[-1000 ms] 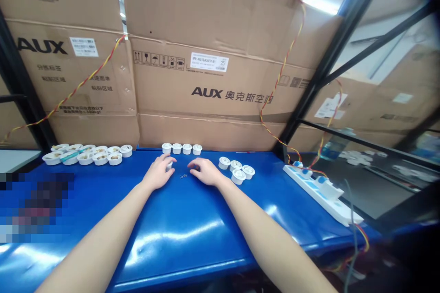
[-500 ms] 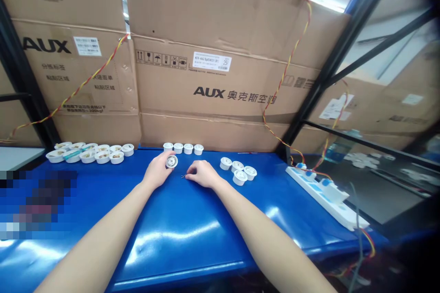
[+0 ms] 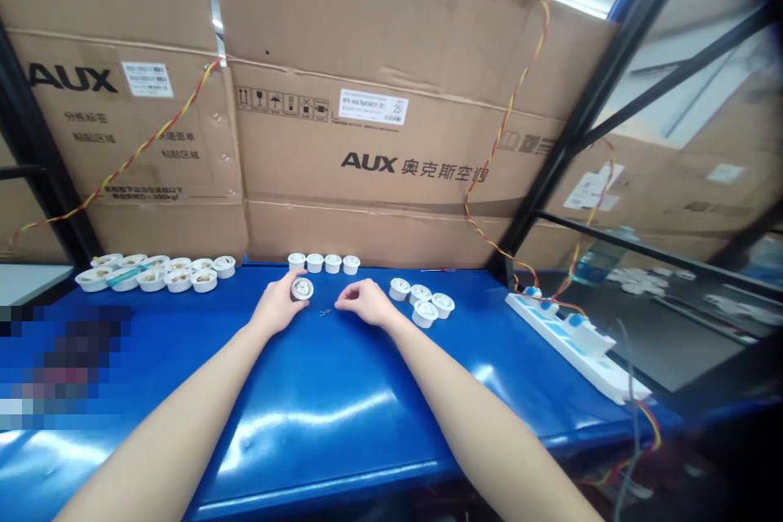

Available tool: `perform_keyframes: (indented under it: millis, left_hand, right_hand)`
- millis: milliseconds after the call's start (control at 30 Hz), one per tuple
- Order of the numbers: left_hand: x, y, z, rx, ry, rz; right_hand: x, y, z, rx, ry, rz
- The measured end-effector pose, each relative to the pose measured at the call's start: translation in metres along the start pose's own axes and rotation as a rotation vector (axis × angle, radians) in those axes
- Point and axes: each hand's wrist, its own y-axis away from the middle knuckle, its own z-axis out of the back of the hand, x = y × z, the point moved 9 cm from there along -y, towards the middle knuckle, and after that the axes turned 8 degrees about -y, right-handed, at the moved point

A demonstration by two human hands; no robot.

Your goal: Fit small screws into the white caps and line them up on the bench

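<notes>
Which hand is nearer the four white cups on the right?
Right: the right hand sits just left of the four white cups, not touching them. The left hand is farther left, holding another cup.

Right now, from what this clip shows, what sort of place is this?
Probably a factory or workshop assembly area: small white round parts are set out in groups on a blue workbench, beside a white power strip, with AUX air-conditioner cartons stacked behind.

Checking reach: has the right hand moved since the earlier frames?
Yes, the right hand has shifted rightward, off the small metal parts, judged against the row of four white round plastic cups.
</notes>
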Motion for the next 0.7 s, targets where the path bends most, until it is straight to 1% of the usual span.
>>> perform_keyframes:
  millis: [133, 233, 300, 400, 567, 700]
  left_hand:
    - [-0.025, 0.002, 0.009, -0.023, 0.071, -0.116]
    - [-0.041, 0.004, 0.014, -0.05, 0.073, -0.169]
    - [-0.048, 0.006, 0.016, -0.089, 0.056, -0.186]
    - [-0.053, 0.008, 0.018, -0.126, 0.027, -0.216]
    - [-0.058, 0.01, 0.018, -0.133, -0.032, -0.258]
    - [-0.06, 0.01, 0.018, -0.14, -0.049, -0.249]
  right_hand:
    - [0.023, 0.003, 0.01, -0.172, -0.174, 0.104]
    - [0.04, 0.008, 0.008, -0.233, -0.261, 0.153]
    - [0.045, 0.011, 0.004, -0.25, -0.295, 0.146]
    - [0.046, 0.011, -0.001, -0.263, -0.318, 0.112]
    - [0.039, 0.009, -0.005, -0.247, -0.385, 0.09]
    - [0.037, 0.009, -0.006, -0.247, -0.443, 0.09]
